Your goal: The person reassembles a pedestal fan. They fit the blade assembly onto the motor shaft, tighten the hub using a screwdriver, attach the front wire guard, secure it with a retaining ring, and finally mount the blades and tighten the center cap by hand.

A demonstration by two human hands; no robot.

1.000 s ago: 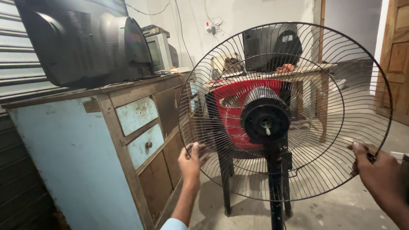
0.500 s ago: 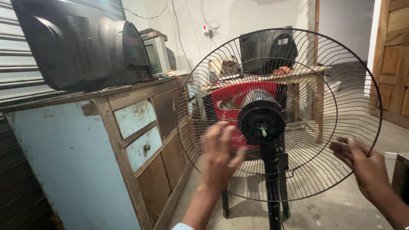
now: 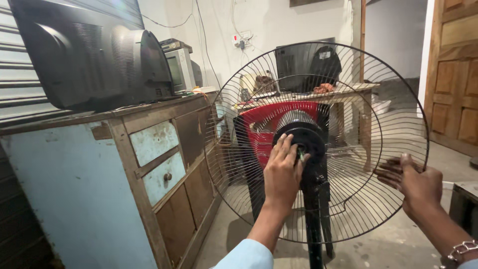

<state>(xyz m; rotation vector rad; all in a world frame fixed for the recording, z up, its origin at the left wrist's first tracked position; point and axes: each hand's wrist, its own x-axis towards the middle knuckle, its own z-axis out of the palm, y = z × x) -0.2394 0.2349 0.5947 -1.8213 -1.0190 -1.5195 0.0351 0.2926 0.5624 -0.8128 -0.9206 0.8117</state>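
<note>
Fan guard (image 3: 348, 89) stands on its black pole beside the wooden cabinet (image 3: 164, 149). Your left hand (image 3: 282, 174) has moved from the rim to the hub (image 3: 306, 142), fingers open; your right hand (image 3: 416, 182) now only rests loosely on the wires.

Setting was a small repair workshop for household electricals. An old tube television (image 3: 94, 55) sat on a worn wooden cabinet (image 3: 149, 164) with peeling blue paint; a small monitor (image 3: 180, 67) stood behind it. A stripped pedestal fan guard (image 3: 348, 99) stood on bare concrete floor (image 3: 378, 254). Loose cables ran to a wall socket (image 3: 241, 39); a cluttered table (image 3: 348, 92) stood behind.
</note>
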